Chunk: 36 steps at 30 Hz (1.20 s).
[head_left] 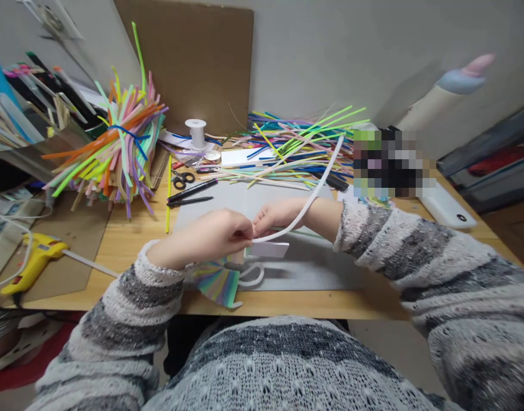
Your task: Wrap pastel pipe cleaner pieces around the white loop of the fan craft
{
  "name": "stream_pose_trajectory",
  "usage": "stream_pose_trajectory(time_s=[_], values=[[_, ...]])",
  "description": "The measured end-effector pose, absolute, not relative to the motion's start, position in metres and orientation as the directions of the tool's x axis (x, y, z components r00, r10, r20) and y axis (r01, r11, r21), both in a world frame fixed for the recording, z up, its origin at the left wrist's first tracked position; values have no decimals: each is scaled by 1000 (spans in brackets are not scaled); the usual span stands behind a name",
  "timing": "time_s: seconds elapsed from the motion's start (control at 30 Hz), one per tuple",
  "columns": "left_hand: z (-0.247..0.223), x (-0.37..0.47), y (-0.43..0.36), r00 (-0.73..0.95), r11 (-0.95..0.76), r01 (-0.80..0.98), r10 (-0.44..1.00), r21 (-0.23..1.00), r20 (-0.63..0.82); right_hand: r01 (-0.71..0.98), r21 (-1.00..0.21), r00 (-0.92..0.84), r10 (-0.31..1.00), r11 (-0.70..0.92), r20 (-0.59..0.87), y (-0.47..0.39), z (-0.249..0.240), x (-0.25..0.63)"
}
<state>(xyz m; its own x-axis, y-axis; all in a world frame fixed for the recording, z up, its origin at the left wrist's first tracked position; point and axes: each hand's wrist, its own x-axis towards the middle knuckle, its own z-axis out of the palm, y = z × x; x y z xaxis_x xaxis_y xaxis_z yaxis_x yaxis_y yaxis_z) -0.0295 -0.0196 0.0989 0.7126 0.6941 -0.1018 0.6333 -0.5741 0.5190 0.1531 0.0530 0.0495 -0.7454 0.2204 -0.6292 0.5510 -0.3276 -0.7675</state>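
My left hand (217,234) and my right hand (279,217) meet above a grey mat (313,268), fingers pinched together. Between them they grip a long white pipe cleaner (311,197), whose free end curves up and to the right past my right wrist. Just below my left hand is a fan-shaped piece of pastel striped pipe cleaners (219,282), partly hidden by that hand. A white loop (258,275) sticks out at its right side. Near my fingertips shows a small pale flat strip (270,249); what it belongs to is unclear.
On the left are a thick bundle of coloured pipe cleaners (125,142), a yellow glue gun (33,262) and a pen holder (69,140). Behind the mat lie scissors (182,180), black pens (193,192), a white spool (197,134) and loose pipe cleaners (296,148). A white case (448,208) is at right.
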Motion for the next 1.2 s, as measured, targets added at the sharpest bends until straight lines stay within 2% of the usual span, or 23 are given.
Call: stream_pose_trajectory(time_s=[0.13, 0.23, 0.33, 0.43, 0.57, 0.8, 1.03, 1.2], values=[[90, -27, -20, 718, -642, 656, 693, 396, -65, 504, -805, -798, 187, -313, -573, 65, 62, 157], [80, -27, -20, 696, -640, 684, 716, 350, -52, 509, -831, -823, 157, -225, -546, 66, 69, 159], [73, -28, -20, 685, -629, 693, 727, 352, -50, 570, -822, -809, 183, 13, -558, 60, 73, 156], [68, -29, -19, 678, -618, 698, 733, 361, -56, 633, -722, -769, 332, 280, -546, 50, 78, 151], [64, -31, -18, 684, -628, 695, 728, 350, -52, 662, -620, -749, 406, 422, -524, 41, 76, 150], [58, -35, -18, 683, -629, 695, 729, 350, -46, 599, -657, -799, 394, 457, -454, 38, 65, 157], [56, -36, -20, 652, -592, 715, 756, 371, -51, 715, -622, -681, 520, 319, -516, 26, 74, 148], [54, -36, -19, 633, -564, 722, 773, 400, -51, 760, -547, -628, 616, 351, -476, 19, 76, 140]])
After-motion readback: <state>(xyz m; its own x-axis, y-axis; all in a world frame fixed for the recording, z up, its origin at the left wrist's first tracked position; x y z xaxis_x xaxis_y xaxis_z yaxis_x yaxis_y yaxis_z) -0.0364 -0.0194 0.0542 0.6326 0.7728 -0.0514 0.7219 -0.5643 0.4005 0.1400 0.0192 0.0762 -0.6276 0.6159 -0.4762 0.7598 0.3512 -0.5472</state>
